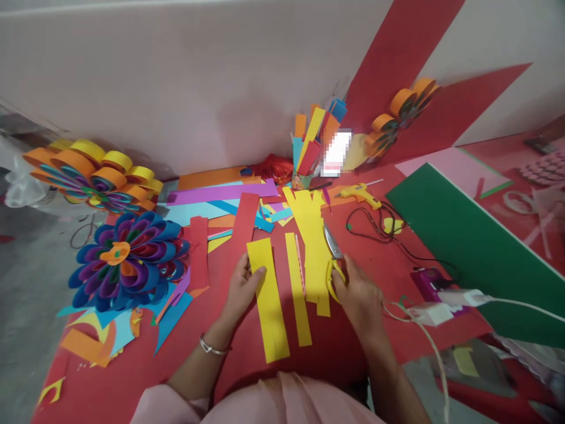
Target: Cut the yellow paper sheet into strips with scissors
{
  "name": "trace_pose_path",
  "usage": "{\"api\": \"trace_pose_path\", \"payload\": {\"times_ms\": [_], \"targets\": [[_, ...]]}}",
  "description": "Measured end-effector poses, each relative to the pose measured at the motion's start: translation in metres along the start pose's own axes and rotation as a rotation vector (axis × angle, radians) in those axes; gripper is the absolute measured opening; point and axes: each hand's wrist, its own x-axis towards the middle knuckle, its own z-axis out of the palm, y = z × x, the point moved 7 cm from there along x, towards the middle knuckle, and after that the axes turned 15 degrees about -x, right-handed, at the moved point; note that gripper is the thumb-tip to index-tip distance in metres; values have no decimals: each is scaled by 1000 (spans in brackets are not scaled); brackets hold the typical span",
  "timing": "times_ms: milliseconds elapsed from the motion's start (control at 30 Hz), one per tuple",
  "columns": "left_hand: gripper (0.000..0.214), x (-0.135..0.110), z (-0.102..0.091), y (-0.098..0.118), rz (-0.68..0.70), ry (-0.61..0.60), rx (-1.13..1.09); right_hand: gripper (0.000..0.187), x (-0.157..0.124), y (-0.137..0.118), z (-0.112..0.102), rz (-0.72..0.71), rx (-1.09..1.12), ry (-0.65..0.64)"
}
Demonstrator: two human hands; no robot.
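Observation:
My left hand (248, 281) pinches a wide yellow paper strip (270, 306) by its left edge, thumb on top. In my right hand (356, 288) are scissors (332, 252) with yellow handles, their blades pointing away from me and looking nearly closed. Between the hands lies a narrower yellow strip (298, 294) on the red table. Beside it rests a thin pink patterned pencil-like stick (301, 265). Several more yellow strips (315, 259) overlap in a pile just left of the scissors, partly touching them.
Paper flowers, one blue and purple (128, 259), one orange and yellow (95, 176), stand at left among paper scraps. A cup (302, 180) of coloured strips stands at the back. To the right are a yellow glue gun (359, 194), a green board (477, 247) and a purple power strip (430, 285) with cords.

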Motion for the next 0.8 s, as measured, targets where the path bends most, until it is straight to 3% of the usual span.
{"api": "trace_pose_path", "payload": {"times_ms": [167,333,500,567,667,800], "targets": [[63,8,-3,-2,28,35,-35,45,-4,-1,0,-22,52,46],[50,6,1,1,-17,29,0,41,-3,-3,-3,-69,143,116],[29,-5,9,20,126,-30,246,33,-4,-22,-16,-102,322,147],[25,-13,10,24,141,-28,285,29,-10,-40,-25,-140,476,79],[31,-28,6,21,48,25,149,27,-25,-70,-35,-177,783,-136],[39,-53,-5,19,-92,136,-83,36,-45,-84,-26,26,1230,-494]]}}
